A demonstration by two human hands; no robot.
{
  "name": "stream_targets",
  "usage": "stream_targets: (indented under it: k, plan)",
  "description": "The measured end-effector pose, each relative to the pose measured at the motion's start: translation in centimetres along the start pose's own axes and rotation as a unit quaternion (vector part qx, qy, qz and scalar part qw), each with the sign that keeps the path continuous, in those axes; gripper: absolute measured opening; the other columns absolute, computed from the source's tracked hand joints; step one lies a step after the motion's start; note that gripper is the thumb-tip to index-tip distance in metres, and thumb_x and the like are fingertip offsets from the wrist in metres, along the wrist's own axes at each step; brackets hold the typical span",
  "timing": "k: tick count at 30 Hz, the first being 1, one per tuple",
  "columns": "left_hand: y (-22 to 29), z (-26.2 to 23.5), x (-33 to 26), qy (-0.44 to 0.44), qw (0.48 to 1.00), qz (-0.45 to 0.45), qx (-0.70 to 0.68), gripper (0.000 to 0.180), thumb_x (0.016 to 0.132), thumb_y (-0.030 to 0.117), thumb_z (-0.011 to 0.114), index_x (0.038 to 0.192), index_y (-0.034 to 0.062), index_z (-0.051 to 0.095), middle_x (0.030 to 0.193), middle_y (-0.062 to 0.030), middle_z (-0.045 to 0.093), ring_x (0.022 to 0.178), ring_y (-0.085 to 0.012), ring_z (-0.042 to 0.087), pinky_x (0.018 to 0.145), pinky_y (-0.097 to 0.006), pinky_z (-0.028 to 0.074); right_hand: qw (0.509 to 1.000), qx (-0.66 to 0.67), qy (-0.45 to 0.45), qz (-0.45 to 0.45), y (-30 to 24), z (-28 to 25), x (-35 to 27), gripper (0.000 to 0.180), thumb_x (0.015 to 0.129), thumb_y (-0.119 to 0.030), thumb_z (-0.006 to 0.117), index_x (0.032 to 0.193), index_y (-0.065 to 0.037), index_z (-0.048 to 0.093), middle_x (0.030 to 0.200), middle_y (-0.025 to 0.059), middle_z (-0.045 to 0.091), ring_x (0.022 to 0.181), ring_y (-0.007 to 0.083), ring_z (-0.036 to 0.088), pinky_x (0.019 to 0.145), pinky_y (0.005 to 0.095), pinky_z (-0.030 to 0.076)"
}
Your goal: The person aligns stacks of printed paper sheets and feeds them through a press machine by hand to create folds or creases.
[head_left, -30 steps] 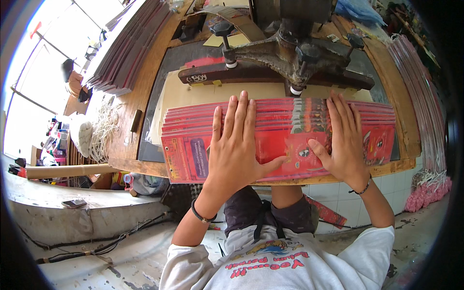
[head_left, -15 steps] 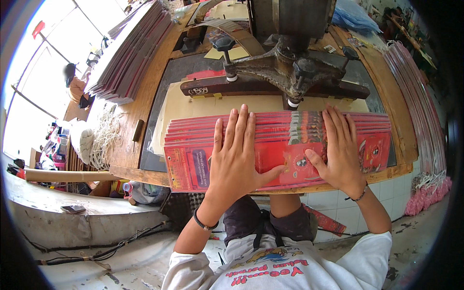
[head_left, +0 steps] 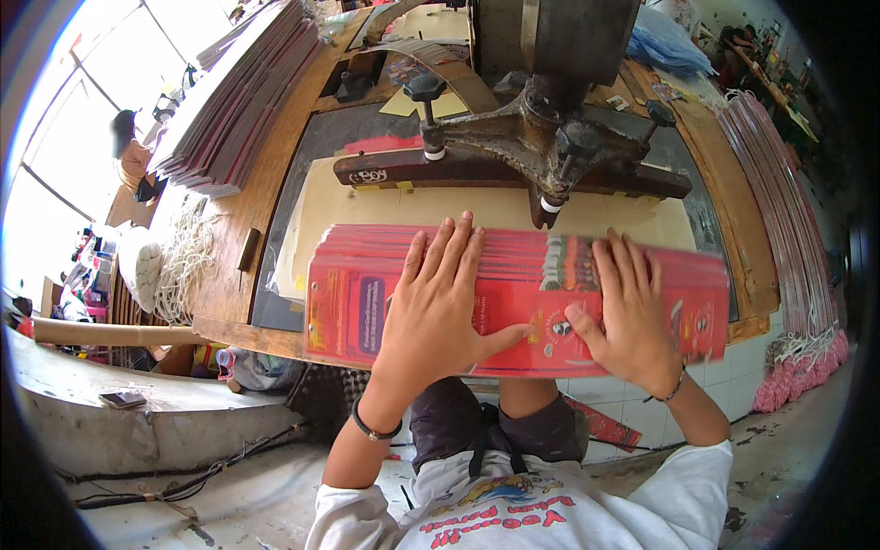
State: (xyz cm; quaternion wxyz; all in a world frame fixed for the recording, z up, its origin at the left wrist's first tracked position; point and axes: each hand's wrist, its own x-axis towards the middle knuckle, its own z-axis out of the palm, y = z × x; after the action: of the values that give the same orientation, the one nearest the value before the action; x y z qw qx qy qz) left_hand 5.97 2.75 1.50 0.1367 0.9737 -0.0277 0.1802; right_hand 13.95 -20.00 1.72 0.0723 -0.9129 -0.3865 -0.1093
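Observation:
A fanned stack of flat red printed card pieces [head_left: 513, 312] lies across the table's near edge, partly overhanging it. Its layered far edges show as several thin steps. My left hand [head_left: 435, 307] rests flat on the stack left of the middle, fingers stretched forward and thumb pointing right. On the right part of it lies my right hand [head_left: 632, 316], also flat, with fingers spread and thumb pointing left. Neither hand is wrapped round anything. Just beyond the stack, a dark metal press head [head_left: 541, 128] with a long bar [head_left: 385, 171] stands over a pale yellow sheet [head_left: 440, 203].
Tall piles of flat folded pieces [head_left: 234, 101] stand at the left. White cord [head_left: 183, 261] hangs beside them, near a small dark block [head_left: 247, 249]. At the right is a long bundle with pink-and-white ends [head_left: 797, 367]. Another person [head_left: 137, 156] is at the far left.
The red stack has come slightly toward me under both hands and overhangs the table edge more. Its far edges look closer together. Both hands remain flat on it.

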Motion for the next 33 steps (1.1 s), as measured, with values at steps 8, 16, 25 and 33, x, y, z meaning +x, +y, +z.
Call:
stream_targets:
  k: [8, 16, 25, 33]
  plan:
    - [-0.3, 0.5, 0.7, -0.03, 0.999, 0.007, 0.012, 0.096, 0.069, 0.064, 0.064, 0.131, -0.0065, 0.041, 0.137, -0.0215, 0.042, 0.131, -0.0333, 0.036, 0.11, -0.044, 0.025, 0.999, 0.042, -0.003, 0.001, 0.2, 0.7, -0.7, 0.072, 0.086, -0.049, 0.051, 0.128, 0.008, 0.04, 0.134, 0.0279, 0.038, 0.127, 0.0405, 0.034, 0.105, 0.0536, 0.022]
    - [0.5, 0.4, -0.3, -0.032, 0.999, -0.015, 0.013, 0.095, 0.072, 0.063, 0.062, 0.131, -0.0073, 0.04, 0.136, -0.0229, 0.041, 0.131, -0.0353, 0.035, 0.109, -0.044, 0.025, 0.998, 0.059, -0.017, -0.011, 0.7, 0.8, -0.9, 0.072, 0.086, -0.049, 0.053, 0.129, 0.007, 0.039, 0.136, 0.0273, 0.037, 0.128, 0.0401, 0.033, 0.104, 0.0546, 0.023]
    - [0.1, 0.6, 0.0, -0.044, 0.999, 0.003, 0.026, 0.095, 0.072, 0.064, 0.061, 0.131, -0.0082, 0.04, 0.137, -0.0237, 0.041, 0.131, -0.0361, 0.035, 0.109, -0.045, 0.026, 0.998, 0.056, -0.037, -0.001, 0.8, 0.8, -0.9, 0.078, 0.085, -0.053, 0.052, 0.132, 0.008, 0.037, 0.14, 0.0277, 0.033, 0.131, 0.0397, 0.03, 0.104, 0.0554, 0.022]
    - [0.0, 0.8, 0.1, -0.062, 0.998, -0.001, 0.026, 0.097, 0.072, 0.065, 0.061, 0.131, -0.0088, 0.04, 0.138, -0.0243, 0.039, 0.131, -0.0363, 0.034, 0.109, -0.045, 0.024, 0.997, 0.011, -0.071, -0.023, 0.7, -0.1, -0.2, 0.094, 0.079, -0.062, 0.054, 0.134, 0.01, 0.032, 0.14, 0.0287, 0.032, 0.132, 0.0398, 0.03, 0.108, 0.0534, 0.019]
